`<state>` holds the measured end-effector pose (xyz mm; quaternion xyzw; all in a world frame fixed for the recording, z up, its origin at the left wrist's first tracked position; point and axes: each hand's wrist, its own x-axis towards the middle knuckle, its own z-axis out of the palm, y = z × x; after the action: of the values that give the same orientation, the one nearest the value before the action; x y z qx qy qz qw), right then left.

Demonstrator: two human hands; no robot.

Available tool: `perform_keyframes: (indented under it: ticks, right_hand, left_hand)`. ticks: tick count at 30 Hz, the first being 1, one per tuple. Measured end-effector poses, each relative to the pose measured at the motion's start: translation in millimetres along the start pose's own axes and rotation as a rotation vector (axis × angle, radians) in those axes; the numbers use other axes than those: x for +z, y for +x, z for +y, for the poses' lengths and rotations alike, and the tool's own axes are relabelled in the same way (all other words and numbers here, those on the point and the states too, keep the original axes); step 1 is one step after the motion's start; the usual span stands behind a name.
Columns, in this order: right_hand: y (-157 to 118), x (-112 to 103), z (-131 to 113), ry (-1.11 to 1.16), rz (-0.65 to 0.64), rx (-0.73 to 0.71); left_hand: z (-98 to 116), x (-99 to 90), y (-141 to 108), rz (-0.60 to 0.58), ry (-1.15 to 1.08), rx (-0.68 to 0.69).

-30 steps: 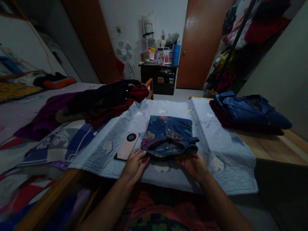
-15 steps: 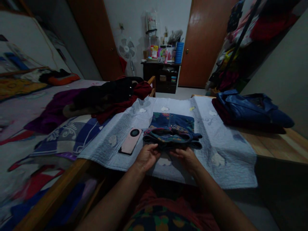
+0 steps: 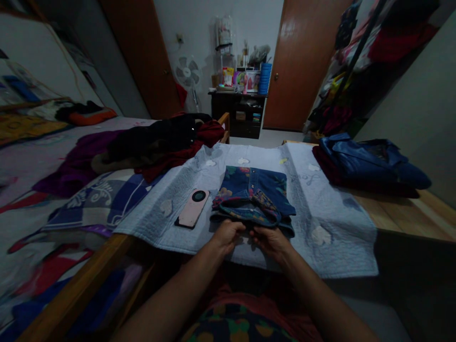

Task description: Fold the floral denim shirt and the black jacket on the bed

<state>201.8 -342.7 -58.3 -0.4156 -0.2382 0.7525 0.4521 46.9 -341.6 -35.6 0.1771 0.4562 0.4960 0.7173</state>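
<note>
A folded dark blue denim shirt (image 3: 269, 183) with a floral print and a snap placket lies on a pale blue quilted cloth (image 3: 320, 209). Its collar faces me. My left hand (image 3: 230, 234) pinches the near edge of the collar, thumb on top. Close beside it, my right hand (image 3: 271, 241) grips the same edge with fingers curled under. The fingertips of both hands are partly hidden by the fabric. Left of the shirt, a pink phone (image 3: 193, 208) with a round dark camera ring lies face down on the cloth.
To the right, folded blue and dark red garments (image 3: 370, 164) rest on a wooden surface (image 3: 399, 213). On the left, a bed carries a pile of dark clothes (image 3: 153, 142) and a blue patterned pillow (image 3: 96, 202). A fan (image 3: 188, 73) and a dark cabinet (image 3: 238, 114) stand at the back.
Both hands have come closer together at the collar edge. The shirt's collar and near edge have flattened and spread toward me, showing more of the front.
</note>
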Motion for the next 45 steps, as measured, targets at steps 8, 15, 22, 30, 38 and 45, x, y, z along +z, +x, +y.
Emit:
perform_keyframes:
  ticks: [8,15,22,30,38,45]
  right_hand:
    - [11,15,-29,-0.033,0.111,-0.016]
    - [7,25,-62,-0.155,0.031,0.034]
    - [17,18,-44,-0.637,0.059,-0.126]
    - [-9,8,-42,-1.148,-0.286,-0.057]
    - [-19,15,-36,-1.705,-0.169,-0.660]
    - [8,4,0,-1.918,-0.071,-0.849]
  left_hand:
    - [-7,5.9,7,0.170,0.058,0.244]
    - [29,11.1,10,0.144,-0.262,-0.047]
    - [58,26.2,22,0.133,-0.388,-0.133]
    - [71,34.4,18,0.096,-0.359,-0.133]
    - [26,11.8,15,0.154,-0.244,-0.181]
    - [20,3.7,4,0.136,-0.194,-0.187]
